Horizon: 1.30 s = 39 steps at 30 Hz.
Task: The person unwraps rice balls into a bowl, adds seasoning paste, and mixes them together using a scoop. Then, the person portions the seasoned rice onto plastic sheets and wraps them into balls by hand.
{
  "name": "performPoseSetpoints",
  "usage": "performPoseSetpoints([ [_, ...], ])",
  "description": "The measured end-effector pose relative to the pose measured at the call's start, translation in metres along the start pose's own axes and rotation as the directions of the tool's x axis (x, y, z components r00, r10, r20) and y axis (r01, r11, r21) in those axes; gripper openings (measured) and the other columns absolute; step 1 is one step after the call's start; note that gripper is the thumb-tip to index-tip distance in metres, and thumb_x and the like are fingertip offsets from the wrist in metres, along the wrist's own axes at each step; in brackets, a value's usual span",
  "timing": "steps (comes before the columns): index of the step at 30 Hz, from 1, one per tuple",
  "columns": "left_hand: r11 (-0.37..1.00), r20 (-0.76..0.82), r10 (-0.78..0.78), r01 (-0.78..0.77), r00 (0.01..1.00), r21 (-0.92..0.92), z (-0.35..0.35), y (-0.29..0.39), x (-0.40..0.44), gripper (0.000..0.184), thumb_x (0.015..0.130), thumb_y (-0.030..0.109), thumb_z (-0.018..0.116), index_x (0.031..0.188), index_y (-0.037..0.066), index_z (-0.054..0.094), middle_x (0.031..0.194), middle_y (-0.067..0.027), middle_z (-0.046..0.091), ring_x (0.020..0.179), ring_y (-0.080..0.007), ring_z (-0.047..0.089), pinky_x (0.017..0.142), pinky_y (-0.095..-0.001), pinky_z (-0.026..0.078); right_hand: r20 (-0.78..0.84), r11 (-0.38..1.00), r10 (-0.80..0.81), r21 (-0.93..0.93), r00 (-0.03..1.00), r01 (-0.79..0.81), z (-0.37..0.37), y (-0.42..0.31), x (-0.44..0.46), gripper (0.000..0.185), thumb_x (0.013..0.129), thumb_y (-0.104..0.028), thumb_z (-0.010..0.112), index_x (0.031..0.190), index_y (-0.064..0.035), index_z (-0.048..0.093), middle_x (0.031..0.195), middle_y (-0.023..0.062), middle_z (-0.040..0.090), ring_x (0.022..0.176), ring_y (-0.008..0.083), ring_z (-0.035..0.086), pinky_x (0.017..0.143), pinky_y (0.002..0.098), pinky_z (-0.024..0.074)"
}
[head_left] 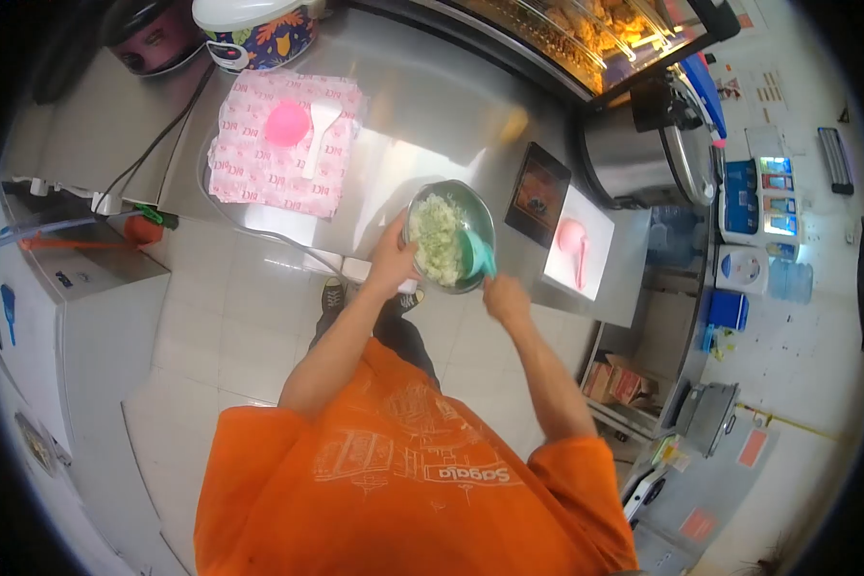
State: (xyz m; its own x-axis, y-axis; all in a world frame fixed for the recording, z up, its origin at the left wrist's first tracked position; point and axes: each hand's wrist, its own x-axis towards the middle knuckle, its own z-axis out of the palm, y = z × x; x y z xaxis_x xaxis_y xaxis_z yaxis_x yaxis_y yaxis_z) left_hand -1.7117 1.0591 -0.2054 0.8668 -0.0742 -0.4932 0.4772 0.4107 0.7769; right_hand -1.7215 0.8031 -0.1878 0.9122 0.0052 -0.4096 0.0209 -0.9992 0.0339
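My left hand grips the near left rim of a metal bowl, which is tilted toward me at the counter's front edge. Inside the bowl lies a pale green and white shredded food that looks like chopped cabbage. My right hand is closed around the handle of a teal spoon. The spoon's head rests in the bowl, against the right side of the shreds. Whether the bowl's base touches the counter, I cannot tell.
On the steel counter, pink printed paper carries a pink round item and a white paddle. To the right are a dark tray, a pink ladle on a white sheet, and a large steel pot. A lit food display stands behind.
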Motion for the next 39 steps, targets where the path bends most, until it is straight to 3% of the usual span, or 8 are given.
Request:
performPoseSetpoints([
  [10, 0.928, 0.016, 0.135, -0.133, 0.991, 0.349, 0.035, 0.0, -0.047, 0.066, 0.096, 0.0, 0.049, 0.155, 0.018, 0.024, 0.085, -0.0087, 0.053, 0.067, -0.0136, 0.059, 0.059, -0.0304, 0.063, 0.538, 0.4, -0.15, 0.801, 0.83, -0.447, -0.024, -0.034, -0.017, 0.042, 0.1, -0.033, 0.046, 0.073, -0.0018, 0.052, 0.054, 0.0038, 0.043, 0.037, 0.013, 0.039, 0.033, 0.0319, 0.0343],
  [13, 0.938, 0.009, 0.054, -0.054, 0.998, 0.343, 0.03, -0.001, -0.044, 0.068, 0.097, 0.0, 0.049, 0.156, 0.018, 0.02, 0.086, -0.0091, 0.053, 0.068, -0.0145, 0.061, 0.061, -0.0322, 0.064, 0.507, 0.472, -0.038, 0.769, 0.861, -0.431, -0.031, -0.014, -0.019, 0.041, 0.1, -0.034, 0.047, 0.074, -0.0032, 0.053, 0.054, 0.0079, 0.048, 0.042, 0.0213, 0.051, 0.04, 0.0373, 0.0425],
  [16, 0.961, -0.006, 0.026, -0.024, 1.0, 0.277, 0.011, -0.03, -0.026, 0.069, 0.098, 0.001, 0.048, 0.156, 0.018, 0.016, 0.09, -0.0097, 0.053, 0.073, -0.0158, 0.063, 0.063, -0.0346, 0.065, -0.284, 0.938, 0.002, 0.333, 0.959, 0.097, 0.011, 0.017, -0.01, 0.037, 0.099, -0.034, 0.05, 0.081, -0.0031, 0.056, 0.061, 0.0141, 0.058, 0.057, 0.0314, 0.064, 0.053, 0.0452, 0.0511],
  [19, 0.996, 0.044, 0.055, -0.057, 0.998, 0.061, 0.007, -0.034, -0.022, 0.07, 0.098, 0.0, 0.047, 0.157, 0.018, 0.014, 0.094, -0.009, 0.051, 0.077, -0.0173, 0.064, 0.064, -0.0363, 0.065, -0.261, 0.96, 0.23, 0.221, 0.938, -0.174, -0.028, -0.041, -0.027, 0.031, 0.096, -0.034, 0.054, 0.089, -0.0038, 0.057, 0.072, 0.0203, 0.064, 0.077, 0.0403, 0.067, 0.065, 0.0505, 0.0526],
  [23, 0.999, 0.014, 0.014, -0.014, 1.0, 0.035, 0.003, -0.031, -0.02, 0.067, 0.098, 0.0, 0.047, 0.156, 0.014, 0.016, 0.095, -0.0077, 0.049, 0.078, -0.0184, 0.063, 0.065, -0.0367, 0.066, -0.428, 0.976, 0.124, 0.215, 0.895, -0.032, -0.001, -0.055, -0.028, 0.031, 0.096, -0.032, 0.055, 0.091, -0.0019, 0.059, 0.078, 0.023, 0.067, 0.071, 0.04, 0.068, 0.062, 0.0502, 0.0528],
  [26, 0.999, 0.008, -0.016, 0.016, 1.0, 0.052, -0.011, -0.037, -0.02, 0.065, 0.098, 0.001, 0.048, 0.155, 0.012, 0.02, 0.093, -0.007, 0.048, 0.075, -0.0169, 0.061, 0.066, -0.0358, 0.066, -0.234, 0.881, 0.119, 0.473, 0.965, 0.006, -0.013, -0.016, -0.018, 0.037, 0.098, -0.034, 0.052, 0.088, 0.0003, 0.063, 0.073, 0.0236, 0.067, 0.063, 0.0366, 0.068, 0.059, 0.0491, 0.053],
  [30, 0.995, -0.012, -0.013, 0.014, 1.0, 0.096, -0.015, -0.031, -0.017, 0.064, 0.097, 0.001, 0.05, 0.154, 0.011, 0.024, 0.088, -0.0053, 0.047, 0.074, -0.0136, 0.059, 0.064, -0.0338, 0.066, 0.519, 0.862, 0.016, 0.425, 0.855, -0.275, -0.016, -0.04, 0.009, 0.055, 0.101, -0.041, 0.043, 0.08, 0.0056, 0.063, 0.062, 0.0167, 0.059, 0.048, 0.0255, 0.06, 0.038, 0.0377, 0.0454],
  [39, 0.938, -0.051, 0.055, -0.034, 0.997, 0.344, -0.01, -0.03, -0.024, 0.063, 0.097, 0.01, 0.056, 0.154, 0.012, 0.028, 0.08, -0.0032, 0.049, 0.069, -0.012, 0.055, 0.062, -0.029, 0.06, 0.208, 0.978, 0.178, 0.068, 0.962, -0.195, -0.018, -0.062, -0.008, 0.047, 0.099, -0.043, 0.044, 0.108, -0.0021, 0.065, 0.094, 0.022, 0.071, 0.089, 0.0425, 0.068, 0.078, 0.0503, 0.0535],
])
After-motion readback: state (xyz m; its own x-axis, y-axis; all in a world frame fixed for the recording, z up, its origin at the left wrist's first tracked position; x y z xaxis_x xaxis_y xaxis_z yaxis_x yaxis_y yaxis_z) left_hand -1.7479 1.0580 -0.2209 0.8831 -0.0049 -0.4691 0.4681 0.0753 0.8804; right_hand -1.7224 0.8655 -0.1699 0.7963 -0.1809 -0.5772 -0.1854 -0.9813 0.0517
